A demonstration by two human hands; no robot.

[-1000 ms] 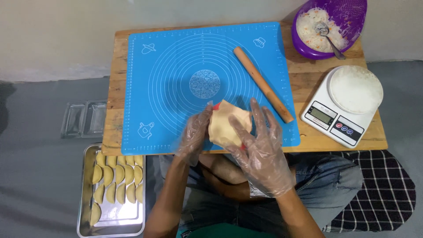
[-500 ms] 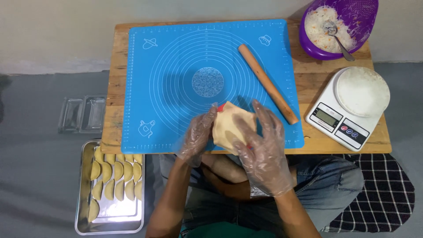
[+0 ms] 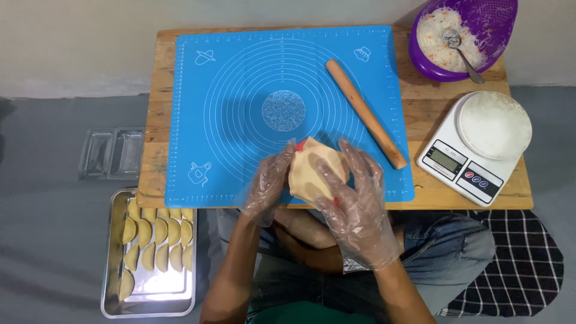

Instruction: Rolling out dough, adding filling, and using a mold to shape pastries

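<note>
Low on the left, on the grey floor, a steel tray holds rows of pale folded half-moon pastries. Over the near edge of the blue silicone mat on the wooden worktop, the left hand and right hand, both in clear plastic gloves, hold a round sheet of pale dough on a red press between them. To the right lie a wooden rolling pin, a white kitchen scale and a purple bowl of filling.

Both your gloved hands are on a dough round over the blue mat's near edge.

Your left hand and right hand cradle the pale dough round, a red piece peeking from under it. The rolling pin lies diagonally on the blue mat; folded pastries fill the steel tray on the floor.
</note>
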